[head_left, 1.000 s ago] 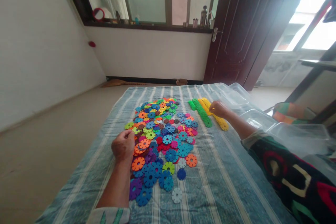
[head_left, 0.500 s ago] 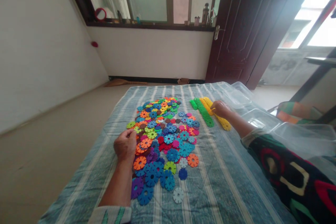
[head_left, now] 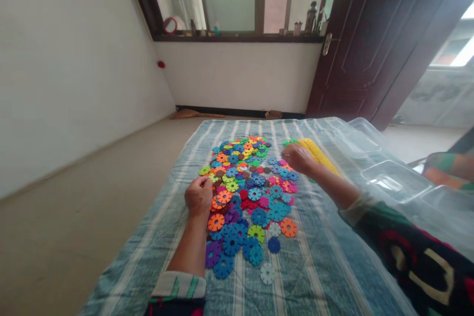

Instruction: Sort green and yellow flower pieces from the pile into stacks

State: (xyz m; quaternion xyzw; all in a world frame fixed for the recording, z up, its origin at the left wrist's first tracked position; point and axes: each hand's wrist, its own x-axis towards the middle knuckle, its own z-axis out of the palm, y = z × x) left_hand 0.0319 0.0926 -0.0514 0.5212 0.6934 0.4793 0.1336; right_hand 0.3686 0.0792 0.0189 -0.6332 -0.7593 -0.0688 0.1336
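Note:
A broad pile of colourful slotted plastic discs [head_left: 255, 192] is spread over the cloth. At the pile's left edge rests my left hand [head_left: 199, 195], its fingers curled closed; whatever lies inside them is hidden. Just right of the pile's far part is my right hand [head_left: 298, 158], back towards me, with fingers bent together and their tips not showing. Beside it runs a row of overlapping yellow discs [head_left: 319, 156]. Green discs [head_left: 294, 141] show past the hand, mostly covered by it.
Clear plastic boxes [head_left: 396, 180] stand along the right side. A striped blue-grey cloth [head_left: 148, 256] covers the surface. Single discs, including a pale one [head_left: 267, 273], lie near me. Beyond are a wall, a window sill and a dark red door [head_left: 351, 49].
My right hand has moved left off the yellow row towards the pile, now over the green row. My left hand stays by the pile. The view has shifted left.

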